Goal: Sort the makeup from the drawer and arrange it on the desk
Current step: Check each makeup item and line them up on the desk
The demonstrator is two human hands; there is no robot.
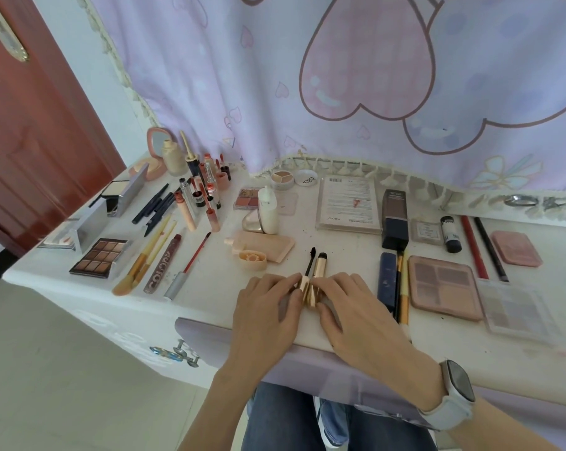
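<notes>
On the white desk (216, 278), near its front edge, lie a gold mascara wand (307, 275) with a black brush tip and a gold mascara tube (319, 271) side by side. My left hand (268, 307) pinches the wand's gold cap end. My right hand (350, 307) rests its fingers on the lower end of the tube. Both items point away from me. Makeup is spread over the whole desk: a brown eyeshadow palette (98, 258) at the left, a pink palette (444, 289) at the right.
Lipsticks and pencils (203, 193) cluster at the back left. A peach tube (262, 245) and a white bottle (268, 209) lie ahead of my hands. A dark box (394, 219), brushes (402, 288) and a clear palette (516, 312) sit to the right. A curtain (340, 76) hangs behind.
</notes>
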